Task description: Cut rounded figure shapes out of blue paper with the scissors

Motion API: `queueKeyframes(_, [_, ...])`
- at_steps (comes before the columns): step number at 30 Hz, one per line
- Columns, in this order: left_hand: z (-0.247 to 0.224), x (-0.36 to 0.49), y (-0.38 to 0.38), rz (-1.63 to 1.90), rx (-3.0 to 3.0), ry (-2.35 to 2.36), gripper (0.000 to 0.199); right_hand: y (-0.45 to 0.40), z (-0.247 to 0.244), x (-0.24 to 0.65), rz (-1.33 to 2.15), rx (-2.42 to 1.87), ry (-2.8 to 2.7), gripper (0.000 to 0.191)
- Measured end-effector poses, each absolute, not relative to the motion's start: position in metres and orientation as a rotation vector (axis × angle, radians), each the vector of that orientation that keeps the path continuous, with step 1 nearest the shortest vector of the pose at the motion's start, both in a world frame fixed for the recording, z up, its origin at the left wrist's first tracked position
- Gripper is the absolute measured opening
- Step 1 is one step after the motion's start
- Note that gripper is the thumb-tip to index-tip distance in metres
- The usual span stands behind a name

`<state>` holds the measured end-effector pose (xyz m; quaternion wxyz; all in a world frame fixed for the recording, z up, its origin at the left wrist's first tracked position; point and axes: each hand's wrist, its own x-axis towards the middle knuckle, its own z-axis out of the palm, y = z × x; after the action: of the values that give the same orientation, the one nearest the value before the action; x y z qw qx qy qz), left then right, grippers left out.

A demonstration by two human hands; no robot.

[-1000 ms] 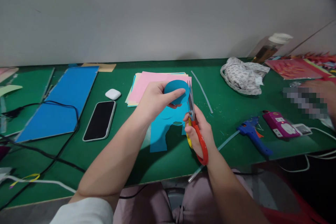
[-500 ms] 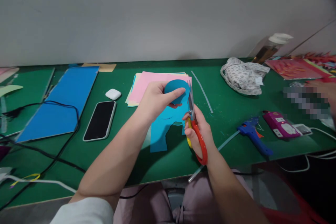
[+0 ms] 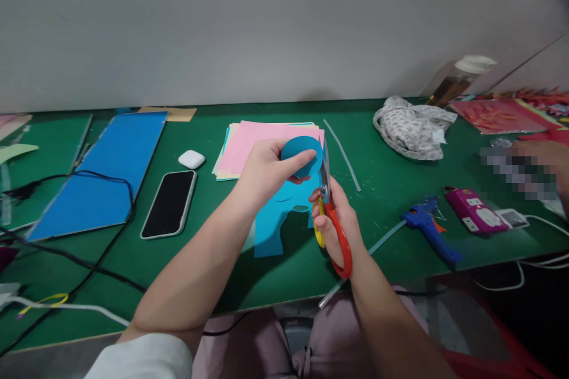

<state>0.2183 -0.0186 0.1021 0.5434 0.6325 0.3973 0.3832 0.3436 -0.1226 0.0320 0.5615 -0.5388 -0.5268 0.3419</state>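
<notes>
My left hand [image 3: 278, 169] pinches a round blue paper piece [image 3: 300, 149], thumb on top and fingers beneath. Around the handles of a pair of scissors [image 3: 341, 243], one loop red and one yellow, my right hand [image 3: 340, 219] is closed. The blades point away from me, along the right edge of the blue paper circle. Beneath both hands lies a cut sheet of lighter blue paper [image 3: 268, 231] with curved cutouts. Just behind it is a stack of coloured paper, pink on top [image 3: 237, 148].
To the left lie a phone [image 3: 169, 204], a white earbud case [image 3: 191, 159], a blue board [image 3: 106, 172] and black cables. At right are a blue glue gun [image 3: 431, 228], a purple box [image 3: 475, 210], a patterned cloth [image 3: 411, 127] and a bottle [image 3: 462, 80]. Another person's hand [image 3: 544, 157] shows far right.
My left hand and the paper circle have shifted slightly to the right and down against the scissor blades. The scissors have barely moved.
</notes>
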Motion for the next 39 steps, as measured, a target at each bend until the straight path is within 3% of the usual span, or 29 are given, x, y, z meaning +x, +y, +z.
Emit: queueKeyframes(39, [0.1019,0.2175,-0.0161,0.916,1.500,0.926,0.027,-0.1221,0.0285,0.3416,0.749,-1.287,-1.251,0.066])
